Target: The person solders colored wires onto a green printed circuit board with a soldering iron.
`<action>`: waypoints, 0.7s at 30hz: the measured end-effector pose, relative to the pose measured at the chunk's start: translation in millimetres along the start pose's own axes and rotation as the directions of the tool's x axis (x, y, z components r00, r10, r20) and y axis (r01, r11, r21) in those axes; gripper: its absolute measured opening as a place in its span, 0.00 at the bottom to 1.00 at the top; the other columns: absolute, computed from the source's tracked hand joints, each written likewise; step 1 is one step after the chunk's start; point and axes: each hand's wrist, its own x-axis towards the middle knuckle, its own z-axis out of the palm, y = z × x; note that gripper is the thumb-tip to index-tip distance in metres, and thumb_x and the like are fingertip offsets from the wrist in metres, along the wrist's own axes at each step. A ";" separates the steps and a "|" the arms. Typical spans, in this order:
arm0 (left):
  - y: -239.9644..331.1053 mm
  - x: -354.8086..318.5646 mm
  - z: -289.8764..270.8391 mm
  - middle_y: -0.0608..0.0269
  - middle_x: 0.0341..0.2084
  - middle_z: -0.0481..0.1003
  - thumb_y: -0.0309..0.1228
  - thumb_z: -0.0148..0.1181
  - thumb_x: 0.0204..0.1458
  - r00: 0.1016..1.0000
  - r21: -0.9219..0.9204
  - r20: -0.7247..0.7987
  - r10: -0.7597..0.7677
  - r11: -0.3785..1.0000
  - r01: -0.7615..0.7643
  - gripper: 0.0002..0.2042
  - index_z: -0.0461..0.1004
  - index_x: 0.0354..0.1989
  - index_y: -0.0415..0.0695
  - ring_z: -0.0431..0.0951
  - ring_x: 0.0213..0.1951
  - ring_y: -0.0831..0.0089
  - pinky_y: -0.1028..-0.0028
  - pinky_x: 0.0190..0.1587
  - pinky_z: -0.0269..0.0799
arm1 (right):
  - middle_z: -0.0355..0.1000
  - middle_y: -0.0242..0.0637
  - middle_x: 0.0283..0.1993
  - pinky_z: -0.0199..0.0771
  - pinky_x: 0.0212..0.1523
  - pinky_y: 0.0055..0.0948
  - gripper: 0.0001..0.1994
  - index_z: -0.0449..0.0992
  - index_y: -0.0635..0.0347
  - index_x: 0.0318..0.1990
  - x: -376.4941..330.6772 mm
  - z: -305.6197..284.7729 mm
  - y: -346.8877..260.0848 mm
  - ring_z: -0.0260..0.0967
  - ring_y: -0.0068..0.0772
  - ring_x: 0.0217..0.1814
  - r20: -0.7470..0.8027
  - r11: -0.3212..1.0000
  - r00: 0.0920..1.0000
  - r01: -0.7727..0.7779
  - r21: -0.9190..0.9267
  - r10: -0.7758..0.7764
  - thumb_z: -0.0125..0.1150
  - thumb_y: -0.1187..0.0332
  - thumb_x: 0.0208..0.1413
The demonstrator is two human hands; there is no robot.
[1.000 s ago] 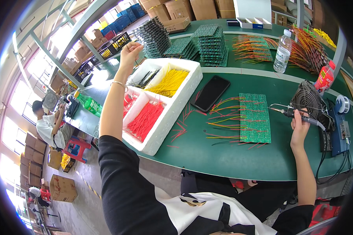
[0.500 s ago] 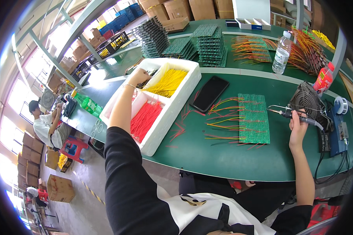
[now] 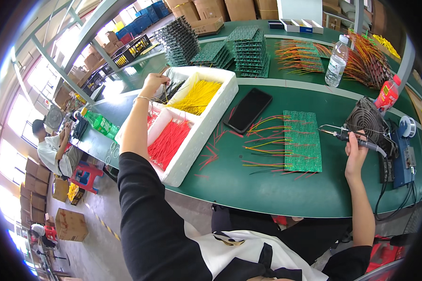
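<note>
My left hand (image 3: 154,84) is over the far left compartment of a white foam box (image 3: 198,126), its fingers closed at the edge of a bunch of black wires (image 3: 172,90). What the fingertips pinch is too small to make out. Yellow wires (image 3: 199,97) and red wires (image 3: 169,144) fill other compartments. My right hand (image 3: 356,152) grips a soldering iron (image 3: 346,135), its tip pointing left, close to the right edge of a green circuit board panel (image 3: 305,149). Red, yellow and dark wires (image 3: 267,144) stick out from the panel's left side.
A black phone (image 3: 248,110) lies between box and panel, near loose red wires (image 3: 211,152). Behind stand circuit board stacks (image 3: 249,51) and a water bottle (image 3: 336,63). A round fan (image 3: 366,119), red bottle (image 3: 388,92) and blue soldering station (image 3: 403,159) are at right. Someone sits far left.
My left hand has drawn back a little to the upper left, from in among the black wires to their edge. My right hand holds the soldering iron in the same place.
</note>
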 end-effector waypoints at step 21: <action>-3.8 -12.7 10.0 0.60 0.16 0.75 0.43 0.60 0.33 0.929 0.542 0.363 0.073 0.795 -0.274 0.15 0.77 0.18 0.40 0.74 0.20 0.69 0.73 0.27 0.68 | 0.52 0.20 0.18 0.42 0.15 0.12 0.05 0.64 0.57 0.30 -0.7 -0.9 0.6 0.44 0.07 0.16 0.024 1.000 1.000 0.007 0.000 -0.007 0.49 0.68 0.55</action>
